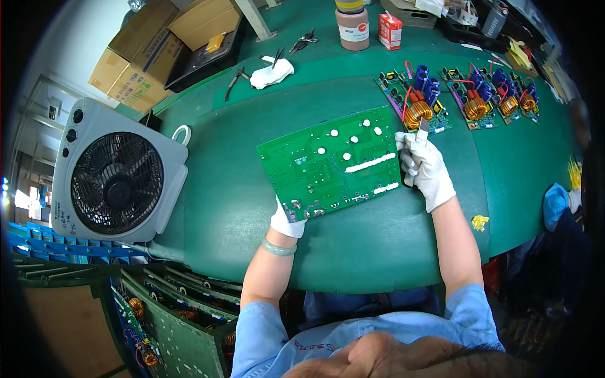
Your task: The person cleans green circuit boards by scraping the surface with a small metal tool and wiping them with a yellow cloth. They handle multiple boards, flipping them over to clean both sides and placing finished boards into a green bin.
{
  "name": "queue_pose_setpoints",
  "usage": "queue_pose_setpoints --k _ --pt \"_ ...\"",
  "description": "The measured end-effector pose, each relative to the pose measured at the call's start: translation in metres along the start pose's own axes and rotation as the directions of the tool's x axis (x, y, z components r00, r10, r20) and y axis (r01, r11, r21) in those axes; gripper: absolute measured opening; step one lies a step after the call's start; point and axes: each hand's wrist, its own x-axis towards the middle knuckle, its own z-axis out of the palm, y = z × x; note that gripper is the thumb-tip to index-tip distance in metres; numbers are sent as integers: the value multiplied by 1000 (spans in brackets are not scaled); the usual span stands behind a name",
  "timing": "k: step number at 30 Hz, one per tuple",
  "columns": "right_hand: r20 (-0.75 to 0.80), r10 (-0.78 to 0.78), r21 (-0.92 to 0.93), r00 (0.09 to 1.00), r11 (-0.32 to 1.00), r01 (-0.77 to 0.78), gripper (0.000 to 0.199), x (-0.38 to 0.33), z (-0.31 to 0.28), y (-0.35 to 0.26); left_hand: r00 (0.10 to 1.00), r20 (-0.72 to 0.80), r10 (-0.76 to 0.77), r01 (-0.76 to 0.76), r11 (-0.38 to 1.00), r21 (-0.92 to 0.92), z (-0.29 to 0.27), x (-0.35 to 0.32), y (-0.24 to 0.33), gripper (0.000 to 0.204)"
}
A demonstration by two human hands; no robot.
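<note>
A large green circuit board (331,162) lies solder side up over the middle of the green mat. My left hand (287,222), in a white glove, grips its near left corner from below. My right hand (425,167), also gloved, holds the board's right edge and pinches a small grey flat piece (423,128) that sticks up above the fingers. Just beyond my right hand lies a smaller board (413,101) with copper coils and blue parts.
More coil boards (488,97) lie at the far right. A grey box fan (116,173) stands at the left. Pliers (234,79), a white cloth (271,74), cutters (304,41), a brown jar (352,26) and cardboard boxes (148,47) sit at the back. Racks of boards (183,315) stand below left.
</note>
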Motion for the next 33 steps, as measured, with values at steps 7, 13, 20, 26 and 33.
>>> queue_pose_setpoints --k 7,13,20,26,33 --pt "-13 3 1 1000 1000 -3 34 -1 3 -2 1000 -21 19 -19 1000 -5 1 -4 3 43" --pt "-6 -27 47 1000 999 27 35 0 -4 -8 977 -167 134 -114 986 123 2 -20 -2 43" --pt "-38 -98 52 994 994 100 37 3 -12 -15 602 689 404 -519 -457 722 3 -26 15 10" --pt "-37 -92 45 995 995 94 38 1 -10 -14 642 761 97 -505 -693 514 15 -26 8 5" --pt "-21 -83 66 996 994 84 38 2 -12 -16 784 599 163 -440 -536 721 3 -17 8 9"
